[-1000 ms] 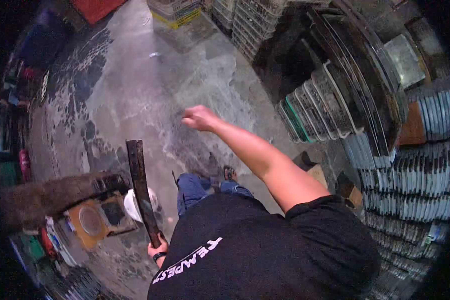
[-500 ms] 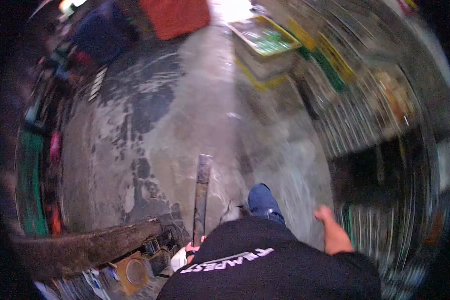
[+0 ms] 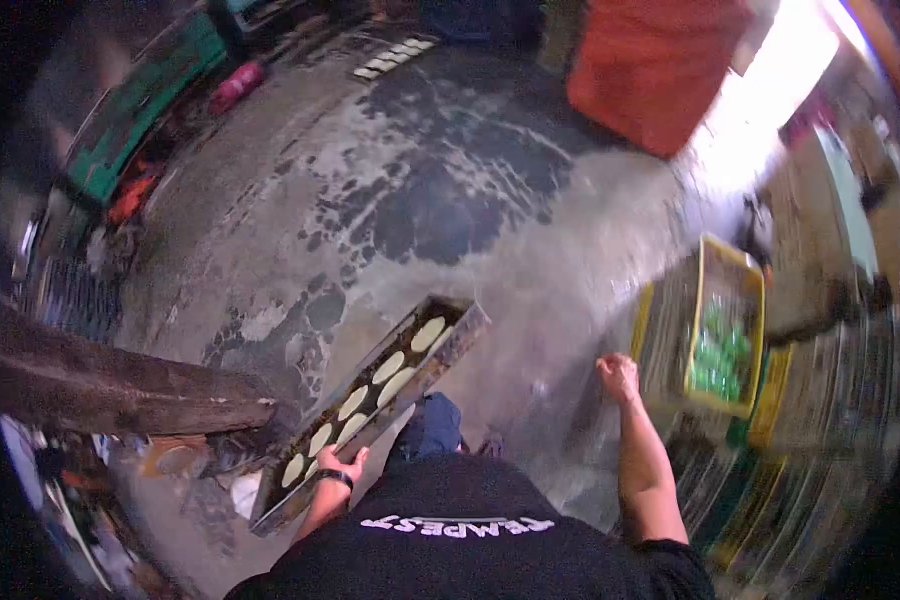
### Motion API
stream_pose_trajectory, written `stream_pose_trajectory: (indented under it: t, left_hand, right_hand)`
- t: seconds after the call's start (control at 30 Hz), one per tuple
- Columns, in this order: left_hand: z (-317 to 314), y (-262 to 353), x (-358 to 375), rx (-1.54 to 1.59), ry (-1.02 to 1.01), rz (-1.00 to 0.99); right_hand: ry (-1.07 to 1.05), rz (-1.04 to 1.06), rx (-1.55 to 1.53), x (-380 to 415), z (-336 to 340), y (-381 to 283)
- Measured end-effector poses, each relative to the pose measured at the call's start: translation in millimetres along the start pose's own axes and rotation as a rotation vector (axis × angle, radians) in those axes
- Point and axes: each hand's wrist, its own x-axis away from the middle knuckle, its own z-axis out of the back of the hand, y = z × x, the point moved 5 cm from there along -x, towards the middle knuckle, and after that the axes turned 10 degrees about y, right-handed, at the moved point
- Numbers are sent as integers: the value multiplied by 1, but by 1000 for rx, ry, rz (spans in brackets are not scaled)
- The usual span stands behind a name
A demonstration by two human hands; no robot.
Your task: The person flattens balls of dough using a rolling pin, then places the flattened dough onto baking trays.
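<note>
A long, narrow metal tray (image 3: 457, 345) slants across the front of my body, with several pale, flat oval dough pieces (image 3: 388, 367) lying in it in rows. My left hand (image 3: 342, 465) grips the tray's near side, thumb at the rim; its other fingers are partly hidden. A dark band circles that wrist. Out to the right, away from the tray, my right hand (image 3: 620, 377) hangs over the floor with fingers curled in, and nothing shows in it.
A yellow-rimmed crate (image 3: 697, 320) with green items stands to the right, near stacked slatted racks (image 3: 820, 440). An orange-red cover (image 3: 650, 75) hangs ahead. Along the left lies a thick wooden beam (image 3: 120, 385). Another row of pale pieces (image 3: 393, 58) sits far ahead on the stained floor (image 3: 430, 210).
My view has swung left, so the crate and orange-red cover now appear further right. The tray, earlier seen nearly edge-on, now shows its dough pieces. My left hand still holds it.
</note>
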Motion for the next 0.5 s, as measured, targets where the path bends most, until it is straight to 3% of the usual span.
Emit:
stream_pose_trajectory:
  t: [0.03,0.13,0.17,0.27,0.3,0.33,0.37,0.4,0.43,0.5]
  left_hand:
    - [-26,-8,-5,10,-17,-29]
    - [-114,-31,-52,64,-80,42]
    - [-149,-35,-58,59,-88,22]
    - [-279,-46,-94,-166,-134,-134]
    - [-313,-51,-85,-160,-58,-114]
    - [-353,-58,-50,-151,18,-94]
    - [-395,-77,-11,111,255,-9]
    - [-440,-64,-8,103,180,30]
    - [-479,-57,-19,95,114,78]
    - [-540,-65,-49,101,-1,198]
  right_hand:
    - [49,136,55,-76,5,-34]
    - [232,166,-243,-234,15,-117]
    - [257,182,-297,-283,-10,-116]
    - [160,-56,-414,-350,-93,-89]
    - [334,234,-78,-349,-174,-7]
    - [-156,172,75,-312,-160,-32]
    - [-387,133,82,-293,-168,-14]
    - [-620,92,87,-258,-184,19]
    - [-596,88,-153,-237,-183,40]
    - [-744,-194,38,-237,-193,79]
